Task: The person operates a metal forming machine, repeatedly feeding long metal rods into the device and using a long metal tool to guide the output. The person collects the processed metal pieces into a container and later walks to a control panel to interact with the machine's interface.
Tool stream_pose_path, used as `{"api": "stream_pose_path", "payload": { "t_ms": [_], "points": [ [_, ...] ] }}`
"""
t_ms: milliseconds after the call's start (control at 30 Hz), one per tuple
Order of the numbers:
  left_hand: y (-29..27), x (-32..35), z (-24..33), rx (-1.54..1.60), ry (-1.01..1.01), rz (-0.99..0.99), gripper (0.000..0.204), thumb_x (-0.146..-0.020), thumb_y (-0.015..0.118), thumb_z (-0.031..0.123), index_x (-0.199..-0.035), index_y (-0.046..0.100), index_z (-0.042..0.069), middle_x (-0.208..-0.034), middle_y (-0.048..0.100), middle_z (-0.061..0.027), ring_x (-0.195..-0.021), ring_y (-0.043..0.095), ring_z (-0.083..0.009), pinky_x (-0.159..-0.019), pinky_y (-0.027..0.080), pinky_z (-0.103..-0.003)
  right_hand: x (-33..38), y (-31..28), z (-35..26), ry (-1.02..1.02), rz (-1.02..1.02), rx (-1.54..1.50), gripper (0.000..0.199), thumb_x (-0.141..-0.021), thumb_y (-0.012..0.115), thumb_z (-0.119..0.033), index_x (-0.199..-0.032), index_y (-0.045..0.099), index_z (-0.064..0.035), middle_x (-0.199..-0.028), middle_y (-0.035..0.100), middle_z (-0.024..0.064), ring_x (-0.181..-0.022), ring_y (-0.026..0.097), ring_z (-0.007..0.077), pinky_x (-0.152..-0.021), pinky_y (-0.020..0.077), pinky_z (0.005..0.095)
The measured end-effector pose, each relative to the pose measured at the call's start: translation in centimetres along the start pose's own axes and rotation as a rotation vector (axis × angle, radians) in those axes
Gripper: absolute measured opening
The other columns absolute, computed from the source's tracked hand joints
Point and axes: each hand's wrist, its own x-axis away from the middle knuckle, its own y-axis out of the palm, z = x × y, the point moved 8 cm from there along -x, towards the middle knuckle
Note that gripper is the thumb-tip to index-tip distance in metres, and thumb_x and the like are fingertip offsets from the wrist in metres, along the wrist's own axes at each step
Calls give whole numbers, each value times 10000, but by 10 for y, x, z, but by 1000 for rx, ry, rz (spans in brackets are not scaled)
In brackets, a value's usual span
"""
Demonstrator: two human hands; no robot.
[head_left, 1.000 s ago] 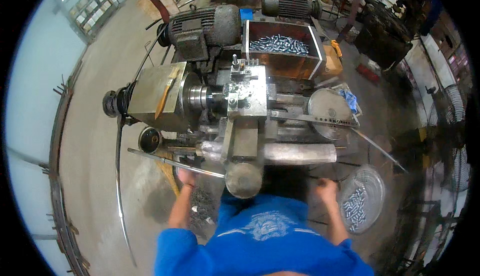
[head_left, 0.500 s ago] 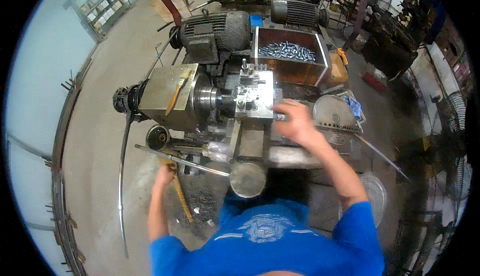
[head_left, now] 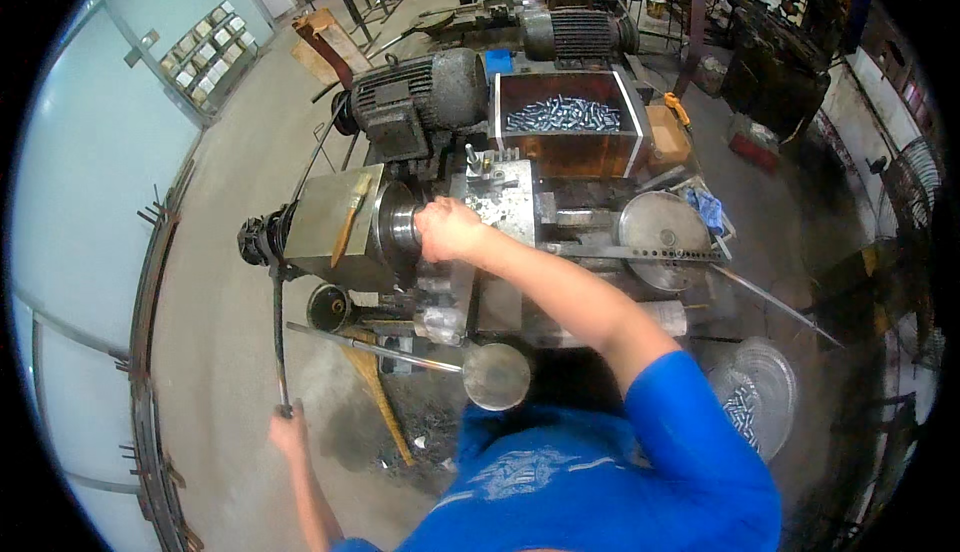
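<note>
My left hand [head_left: 288, 432] is wrapped round the lower part of a long dark lever [head_left: 280, 337], which hangs from the left end of the machine's headstock [head_left: 325, 232]. My right hand [head_left: 447, 229] reaches across to the front of the round metal chuck [head_left: 402, 227]. Its fingers are closed there, and whatever they hold is hidden. Just right of that hand sits the bright steel tool block [head_left: 512, 207] with upright bolts. A brush [head_left: 350, 220] with a wooden handle lies on top of the headstock.
Behind the tool block stands a box [head_left: 570, 152] of small metal pins. A motor [head_left: 420, 97] is to its left. A metal bar [head_left: 375, 346] ends at a round plate [head_left: 497, 376] before me. More pins lie in a round basket [head_left: 760, 392] at lower right.
My right hand has moved left from beyond the tool block to the chuck. My left hand has moved down and left from near the bar onto the lever. The view has shifted slightly.
</note>
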Motion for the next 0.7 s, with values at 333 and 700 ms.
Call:
{"api": "stream_pose_path", "payload": {
  "t_ms": [333,700],
  "points": [
    [1,7,34,109,170,-467,313,-681,652,203,-853,541,-34,-622,549,-130,-586,578,-236,-547,456,-352,27,-34,13,244,-148,71,288,-629,589,-251,-856,649,-83,-866,638,123,-852,608,263,-767,458,344],
    [88,-48,9,901,-172,-501,291,-768,629,209,-904,535,-31,-556,480,-56,-490,512,-174,-486,469,-319,124,-129,154,258,794,74,337,-601,595,-226,-901,639,-78,-1080,543,172,-989,500,318,-887,397,417]
  ]
}}
